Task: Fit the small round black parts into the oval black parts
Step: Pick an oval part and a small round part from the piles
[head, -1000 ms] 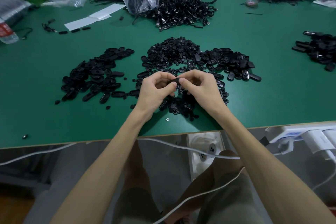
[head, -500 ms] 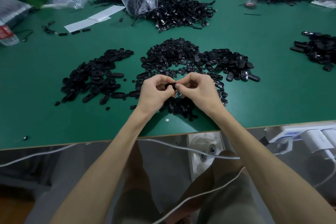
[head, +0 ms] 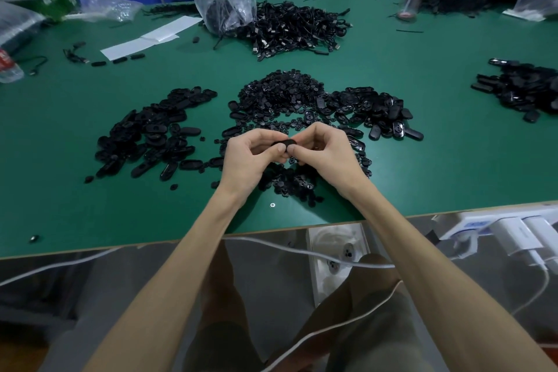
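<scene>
An oval black part (head: 283, 142) is pinched between both hands, just above the green table (head: 60, 205) near its front edge. The left hand (head: 243, 160) grips its left end and the right hand (head: 326, 151) grips its right end, fingers curled. At 12 o'clock from the hands lies the heap of small round black parts (head: 280, 93), at 9 o'clock a heap of oval parts (head: 151, 130), and at 2 o'clock a second oval heap (head: 380, 112)

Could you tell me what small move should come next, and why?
Probably a firm thumb press to seat the insert: left hand and right hand both pinch one black part above the central pile, thumbs meeting on it; whether it is seated is hidden.
</scene>
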A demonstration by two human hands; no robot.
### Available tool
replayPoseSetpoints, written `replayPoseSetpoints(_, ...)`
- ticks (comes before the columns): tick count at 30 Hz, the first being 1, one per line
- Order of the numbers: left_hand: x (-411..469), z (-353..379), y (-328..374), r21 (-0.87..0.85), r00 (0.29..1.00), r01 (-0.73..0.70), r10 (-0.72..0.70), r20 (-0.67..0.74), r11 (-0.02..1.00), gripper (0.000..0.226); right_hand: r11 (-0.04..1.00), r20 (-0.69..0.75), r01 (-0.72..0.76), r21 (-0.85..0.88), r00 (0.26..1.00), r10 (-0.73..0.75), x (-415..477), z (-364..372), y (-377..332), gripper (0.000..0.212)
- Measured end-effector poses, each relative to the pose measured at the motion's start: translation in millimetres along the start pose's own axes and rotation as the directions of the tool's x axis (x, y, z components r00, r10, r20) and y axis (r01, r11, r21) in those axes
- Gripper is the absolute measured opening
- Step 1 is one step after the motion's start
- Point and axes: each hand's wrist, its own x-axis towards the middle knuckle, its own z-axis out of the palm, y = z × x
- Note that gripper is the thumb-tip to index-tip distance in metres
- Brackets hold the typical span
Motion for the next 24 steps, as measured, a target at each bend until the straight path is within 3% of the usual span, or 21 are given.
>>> replayPoseSetpoints(5, -3.0, 7.4, 8.1, 0.283, 0.982, -0.171, 0.186, -0.027, 0.944, 0.017, 1.000, -0.065, 0.010, 0.016, 0.998, -0.009, 0.4, -2.1, 1.6, 0.012)
replayPoseSetpoints(8, -7.1, 10.9, 14.6, 0.428, 0.955, -0.268, 0.298, -0.002, 0.863, 0.023, 0.999, -0.196, 0.039, -0.020, 0.980, -0.042, 0.5, -3.0, 2.6, 0.011)
replayPoseSetpoints(11, -9.5, 6.1, 14.9, 0.484, 0.950, -0.281, 0.312, 0.018, 0.829, 0.023, 0.992, -0.401, -0.013, 0.126, 0.914, 0.062, 0.6, -5.3, 2.8, 0.013)
replayPoseSetpoints(14, -11.5, -5.2, 15.0, 0.509, 0.962, -0.231, 0.272, -0.007, 0.829, 0.022, 0.943, -0.505, -0.070, 0.325, 0.830, 0.236, 2.8, -9.2, 0.8, 0.012)
replayPoseSetpoints(19, 0.8, -40.8, 20.9, 0.626, 0.968, -0.027, 0.178, -0.179, 0.780, 0.029, 0.882, -0.420, -0.134, 0.451, 0.840, 0.343, 9.1, -14.3, -9.3, 0.012)
replayPoseSetpoints(24, 26.7, -95.9, 13.0, 0.829, 0.925, 0.285, 0.089, -0.369, 0.481, 0.038, 0.727, -0.417, -0.128, 0.674, 0.746, 0.518, 26.7, -34.8, -24.4, 0.013)
